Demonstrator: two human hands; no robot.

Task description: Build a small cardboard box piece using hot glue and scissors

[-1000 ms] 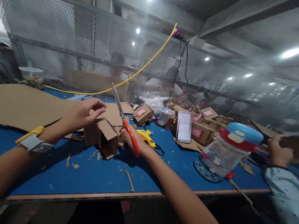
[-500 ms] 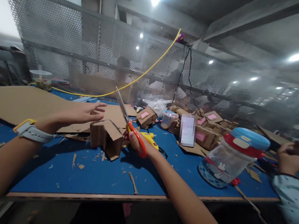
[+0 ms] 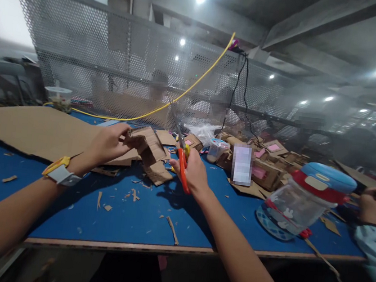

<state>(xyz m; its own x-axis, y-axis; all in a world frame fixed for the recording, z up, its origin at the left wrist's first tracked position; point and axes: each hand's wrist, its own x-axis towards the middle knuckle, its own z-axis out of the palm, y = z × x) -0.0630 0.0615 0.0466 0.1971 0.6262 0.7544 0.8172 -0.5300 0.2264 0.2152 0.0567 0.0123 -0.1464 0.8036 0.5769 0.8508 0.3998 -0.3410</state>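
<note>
My left hand (image 3: 108, 143) grips a folded brown cardboard piece (image 3: 150, 151) by its upper left edge and holds it tilted above the blue table (image 3: 125, 217). My right hand (image 3: 193, 174) is closed round the orange handles of a pair of scissors (image 3: 181, 160). The blades point up and away, just right of the cardboard piece. A watch with a yellow strap (image 3: 58, 170) is on my left wrist.
A large flat cardboard sheet (image 3: 33, 128) lies at the left. Small cardboard boxes with pink labels (image 3: 266, 166) and a plastic cup (image 3: 216, 149) stand behind. A clear jar with a blue and red lid (image 3: 300, 199) is at the right, beside another person's hand (image 3: 372, 207). Scraps litter the table.
My left hand, open above the cardboard piece half a second ago, has taken hold of it and lifted and tilted it. The scissors have moved right and nearer upright.
</note>
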